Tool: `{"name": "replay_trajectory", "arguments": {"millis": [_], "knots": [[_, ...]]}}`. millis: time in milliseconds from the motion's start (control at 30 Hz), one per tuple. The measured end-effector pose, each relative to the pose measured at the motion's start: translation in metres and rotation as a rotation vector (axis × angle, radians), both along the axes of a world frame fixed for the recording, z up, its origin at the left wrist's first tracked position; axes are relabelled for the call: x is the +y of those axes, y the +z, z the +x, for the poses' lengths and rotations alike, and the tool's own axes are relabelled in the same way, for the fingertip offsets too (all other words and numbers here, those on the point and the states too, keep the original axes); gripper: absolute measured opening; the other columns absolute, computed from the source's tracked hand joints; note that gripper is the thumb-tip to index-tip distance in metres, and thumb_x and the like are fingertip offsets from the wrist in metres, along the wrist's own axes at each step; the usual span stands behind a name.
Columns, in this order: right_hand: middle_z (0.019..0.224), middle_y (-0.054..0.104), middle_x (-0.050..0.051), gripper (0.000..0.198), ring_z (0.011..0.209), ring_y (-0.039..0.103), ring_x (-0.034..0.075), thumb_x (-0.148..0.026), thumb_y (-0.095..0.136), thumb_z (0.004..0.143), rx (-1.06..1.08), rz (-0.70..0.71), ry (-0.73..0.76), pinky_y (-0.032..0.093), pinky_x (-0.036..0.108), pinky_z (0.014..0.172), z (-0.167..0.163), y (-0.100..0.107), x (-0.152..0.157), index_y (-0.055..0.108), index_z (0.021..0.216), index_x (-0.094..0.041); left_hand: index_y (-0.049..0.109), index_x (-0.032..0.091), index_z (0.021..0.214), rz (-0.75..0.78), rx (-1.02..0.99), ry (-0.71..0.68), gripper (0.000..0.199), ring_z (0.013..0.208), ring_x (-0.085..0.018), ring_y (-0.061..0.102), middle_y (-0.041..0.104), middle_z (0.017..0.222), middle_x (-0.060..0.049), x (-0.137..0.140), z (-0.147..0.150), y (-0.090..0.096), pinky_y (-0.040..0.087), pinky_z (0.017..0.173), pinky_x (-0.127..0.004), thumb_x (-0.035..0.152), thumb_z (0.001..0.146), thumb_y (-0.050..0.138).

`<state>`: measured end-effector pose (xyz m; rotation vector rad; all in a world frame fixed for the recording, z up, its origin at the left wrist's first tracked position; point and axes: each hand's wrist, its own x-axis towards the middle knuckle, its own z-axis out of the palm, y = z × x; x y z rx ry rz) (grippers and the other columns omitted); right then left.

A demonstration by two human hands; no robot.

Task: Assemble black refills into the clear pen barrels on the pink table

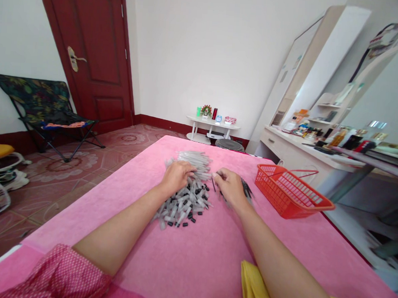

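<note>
My left hand (pixel 178 177) reaches over the pile with its fingers curled and pressed together; what they grip, if anything, is hidden. Beyond it lie many long translucent tubes (pixel 194 160), stacked side by side. Just in front is a heap of short clear caps (pixel 184 206) mixed with small black plugs (pixel 191 215). My right hand (pixel 228 184) is closed in a pinch, and a thin black stick (pixel 213 183) shows at its fingertips. More thin black sticks (pixel 247 189) lie on the pink cloth beside and partly beneath the right hand.
A red plastic basket (pixel 290 193) stands at the right of the table, on the pink cloth (pixel 192 265). Yellow fabric (pixel 256 289) lies under my right forearm. A cluttered dresser (pixel 287 143) is at the right, a folding chair (pixel 49 108) at the left.
</note>
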<state>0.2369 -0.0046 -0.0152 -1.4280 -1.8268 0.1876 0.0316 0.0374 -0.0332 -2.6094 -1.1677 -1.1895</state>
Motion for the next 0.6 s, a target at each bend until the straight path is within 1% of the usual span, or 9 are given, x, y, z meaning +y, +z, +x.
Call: {"name": "replay_trajectory", "arguments": {"millis": [100, 167, 233, 333, 400, 467, 500, 533, 600], "knots": [[0.050, 0.055, 0.000, 0.042, 0.051, 0.050, 0.012, -0.047, 0.037, 0.084, -0.001, -0.032, -0.031, 0.031, 0.021, 0.050, 0.000, -0.001, 0.000, 0.053, 0.058, -0.018, 0.069, 0.020, 0.088, 0.004, 0.009, -0.010, 0.019, 0.079, -0.020, 0.057, 0.066, 0.080, -0.006, -0.001, 0.001, 0.000, 0.041, 0.073, -0.030, 0.016, 0.077, 0.054], [0.052, 0.056, 0.000, 0.038, 0.051, 0.050, 0.012, -0.047, 0.042, 0.082, 0.024, -0.027, -0.023, 0.031, 0.021, 0.051, 0.001, -0.002, 0.001, 0.054, 0.061, -0.018, 0.069, 0.019, 0.088, 0.005, 0.009, -0.007, 0.019, 0.079, -0.020, 0.058, 0.066, 0.081, -0.006, -0.002, 0.001, 0.001, 0.041, 0.073, -0.030, 0.016, 0.077, 0.054], [0.051, 0.056, 0.000, 0.034, 0.050, 0.050, 0.012, -0.046, 0.047, 0.079, 0.064, -0.060, 0.006, 0.032, 0.021, 0.050, 0.001, -0.003, 0.003, 0.053, 0.061, -0.018, 0.069, 0.020, 0.088, 0.011, 0.025, -0.004, 0.020, 0.079, -0.020, 0.057, 0.066, 0.081, -0.006, -0.003, 0.001, 0.002, 0.041, 0.073, -0.031, 0.016, 0.077, 0.053], [0.046, 0.053, 0.000, 0.038, 0.042, 0.047, 0.011, -0.047, 0.046, 0.079, 0.185, -0.227, 0.067, 0.032, 0.021, 0.045, -0.001, -0.003, 0.004, 0.050, 0.055, -0.017, 0.069, 0.021, 0.088, 0.028, 0.051, -0.002, 0.021, 0.081, -0.021, 0.058, 0.066, 0.081, -0.006, -0.005, 0.000, 0.003, 0.041, 0.075, -0.032, 0.015, 0.076, 0.052], [0.047, 0.053, 0.000, 0.043, 0.038, 0.046, 0.010, -0.052, 0.041, 0.080, 0.307, -0.367, 0.113, 0.031, 0.021, 0.042, -0.003, -0.003, 0.004, 0.050, 0.058, -0.017, 0.070, 0.022, 0.088, 0.020, 0.011, 0.018, 0.022, 0.083, -0.022, 0.058, 0.067, 0.083, -0.006, -0.004, -0.002, 0.002, 0.042, 0.077, -0.033, 0.015, 0.075, 0.053], [0.049, 0.054, 0.000, 0.046, 0.038, 0.046, 0.010, -0.055, 0.038, 0.081, 0.356, -0.467, 0.179, 0.032, 0.021, 0.040, -0.005, -0.003, 0.002, 0.052, 0.063, -0.016, 0.070, 0.022, 0.088, -0.025, -0.112, 0.050, 0.022, 0.084, -0.022, 0.059, 0.068, 0.085, -0.006, 0.000, -0.003, 0.000, 0.043, 0.078, -0.033, 0.016, 0.074, 0.054], [0.050, 0.054, 0.000, 0.044, 0.039, 0.047, 0.010, -0.055, 0.040, 0.080, 0.320, -0.485, 0.224, 0.032, 0.021, 0.041, -0.006, -0.004, 0.001, 0.053, 0.064, -0.016, 0.070, 0.022, 0.087, -0.062, -0.217, 0.065, 0.021, 0.084, -0.022, 0.060, 0.068, 0.086, -0.006, 0.002, -0.004, -0.001, 0.043, 0.079, -0.033, 0.017, 0.074, 0.055], [0.051, 0.054, -0.001, 0.040, 0.042, 0.048, 0.010, -0.052, 0.045, 0.078, 0.239, -0.479, 0.271, 0.033, 0.021, 0.043, -0.007, -0.005, -0.001, 0.055, 0.065, -0.015, 0.070, 0.021, 0.087, -0.110, -0.347, 0.074, 0.020, 0.084, -0.022, 0.061, 0.069, 0.087, -0.007, 0.004, -0.004, -0.001, 0.044, 0.079, -0.034, 0.018, 0.073, 0.056], [0.055, 0.057, -0.001, 0.027, 0.049, 0.051, 0.010, -0.042, 0.060, 0.070, 0.001, -0.435, 0.330, 0.034, 0.020, 0.047, -0.010, -0.006, -0.004, 0.059, 0.065, -0.015, 0.069, 0.018, 0.086, -0.252, -0.647, 0.054, 0.018, 0.081, -0.021, 0.063, 0.069, 0.086, -0.008, 0.008, -0.004, 0.001, 0.048, 0.076, -0.034, 0.020, 0.071, 0.060]]}}
